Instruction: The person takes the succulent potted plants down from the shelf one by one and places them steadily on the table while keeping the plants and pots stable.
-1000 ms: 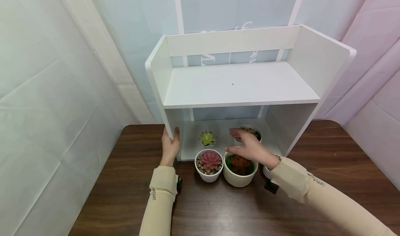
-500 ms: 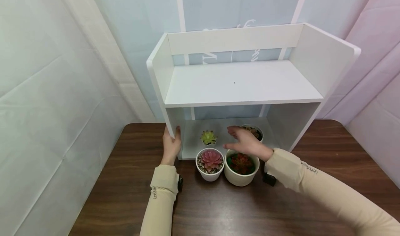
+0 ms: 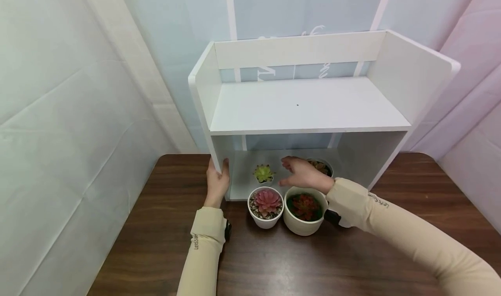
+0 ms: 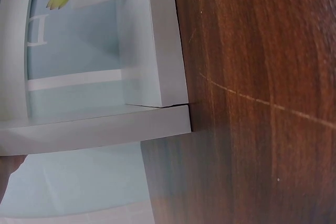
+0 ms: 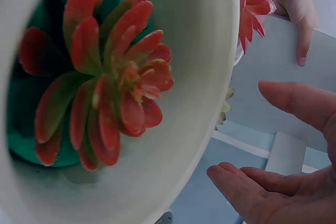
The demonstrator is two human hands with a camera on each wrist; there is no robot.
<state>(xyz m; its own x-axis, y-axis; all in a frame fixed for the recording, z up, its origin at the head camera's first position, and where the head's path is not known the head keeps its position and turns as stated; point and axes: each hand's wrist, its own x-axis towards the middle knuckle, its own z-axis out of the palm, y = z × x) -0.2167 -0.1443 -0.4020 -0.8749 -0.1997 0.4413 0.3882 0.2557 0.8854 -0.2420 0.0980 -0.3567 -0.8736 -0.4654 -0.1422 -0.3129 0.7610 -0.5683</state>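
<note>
1. White board is what I am seeing my left hand (image 3: 216,183) gripping: thumb and fingers are curling round the front edge of the shelf's (image 3: 309,109) left side panel, low down by the table (image 3: 156,235).
2. I am watching my right hand (image 3: 303,174) reaching into the lower compartment, released, fingers relaxed and spread, holding nothing; the right wrist view is showing the same hand (image 5: 283,171) with its palm bare.
3. That hand is hovering between the green plant (image 3: 263,173) and the back pot (image 3: 322,166), both standing inside the compartment; I cannot tell whether it is touching either.
4. Just in front of the shelf, the pink plant (image 3: 267,206) and the red plant (image 3: 305,211) are sitting side by side on the table, their pots nearly touching; my right forearm is passing over the red one.
5. The red plant (image 5: 105,93) is filling the right wrist view, and the left wrist view is showing the shelf's corner (image 4: 168,103) resting on the table (image 4: 262,103).
</note>
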